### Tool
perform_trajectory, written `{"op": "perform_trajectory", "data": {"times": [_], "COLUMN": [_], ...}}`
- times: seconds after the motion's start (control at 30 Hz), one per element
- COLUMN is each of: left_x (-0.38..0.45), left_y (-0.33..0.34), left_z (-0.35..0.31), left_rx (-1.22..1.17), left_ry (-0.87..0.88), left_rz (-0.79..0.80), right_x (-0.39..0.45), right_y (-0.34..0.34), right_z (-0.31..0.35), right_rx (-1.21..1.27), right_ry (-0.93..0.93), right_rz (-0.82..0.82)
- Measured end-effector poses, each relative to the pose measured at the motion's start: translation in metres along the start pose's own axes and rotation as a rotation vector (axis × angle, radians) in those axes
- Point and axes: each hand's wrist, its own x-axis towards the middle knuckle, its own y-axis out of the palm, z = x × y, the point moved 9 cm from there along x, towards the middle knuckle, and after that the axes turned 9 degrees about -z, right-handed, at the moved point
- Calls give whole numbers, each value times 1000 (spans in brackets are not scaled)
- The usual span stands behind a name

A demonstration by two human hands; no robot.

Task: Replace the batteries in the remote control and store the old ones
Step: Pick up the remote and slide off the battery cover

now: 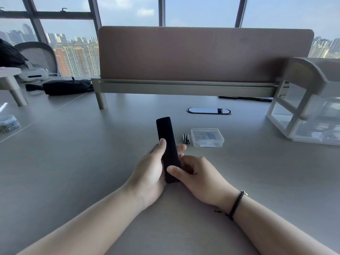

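Note:
A slim black remote control (166, 137) is held over the grey desk, its plain back facing up and its far end pointing away from me. My left hand (150, 172) wraps it from the left, thumb lying on its top face. My right hand (198, 173) grips its near end from the right, thumb pressed on the back. Two black batteries (186, 138) lie side by side on the desk just right of the remote. A small clear plastic box (207, 137) with its lid closed sits right of the batteries.
A brown divider panel (202, 56) stands across the back of the desk (73, 162). An oval cable port (209, 110) is behind the remote. A clear drawer organiser (309, 115) stands at the right. A black pouch (68, 87), white headset (34, 74) and a container of small items (8, 123) are at the left.

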Motion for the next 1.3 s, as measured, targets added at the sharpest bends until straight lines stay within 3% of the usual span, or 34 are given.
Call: {"op": "perform_trajectory", "data": {"times": [0.1,0.2,0.47,0.57,0.8,1.3], "left_x": [-6,-10,-1,-4,-10,-18], "left_y": [12,17,-8,-8,0,11], "left_z": [-2,-3,-13,-17,-13,-10], "left_rx": [126,201,316,348,383,416], "left_ry": [72,113,241,283,259,180], "left_rz": [99,171,-69,-91,-6,176], "right_x": [0,-1,1,0,-1,-3], "right_y": [-11,-15,-18,-23,-8,-7], "right_z": [-1,1,-5,-8,-5,7], "right_rx": [154,126,191,192,200,315], "right_ry": [62,56,105,120,61,-62], "right_rz": [-40,-69,-133,-161,-45,14]}}
